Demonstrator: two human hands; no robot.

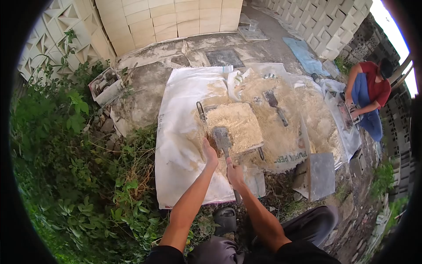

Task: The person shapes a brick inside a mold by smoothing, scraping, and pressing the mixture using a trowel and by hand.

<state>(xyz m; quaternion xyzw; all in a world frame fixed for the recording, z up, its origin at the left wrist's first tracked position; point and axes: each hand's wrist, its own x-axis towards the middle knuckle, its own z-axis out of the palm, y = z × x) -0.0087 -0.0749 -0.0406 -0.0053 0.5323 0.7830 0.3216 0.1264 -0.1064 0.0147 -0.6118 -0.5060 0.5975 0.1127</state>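
My right hand [236, 174] is closed round the handle of a flat-bladed trowel [221, 137]. The blade rests over the near left part of a square mould heaped with pale, sandy material [235, 123]. A wire handle [201, 111] sticks up at the mould's far left corner and another handle [261, 153] shows at its near right corner. Beside the mould's near left edge is my left hand [210, 153], its fingers stretched out with nothing in them; I cannot tell whether it touches the edge. A second trowel [276, 108] lies on the loose material to the right.
White sacks [176, 145] lie under the mould. A grey slab [321, 176] leans at the near right. A person in a red shirt [373, 83] crouches at the far right over another mould [347, 115]. Stacked blocks [171, 20] stand behind; plants [88, 176] fill the left.
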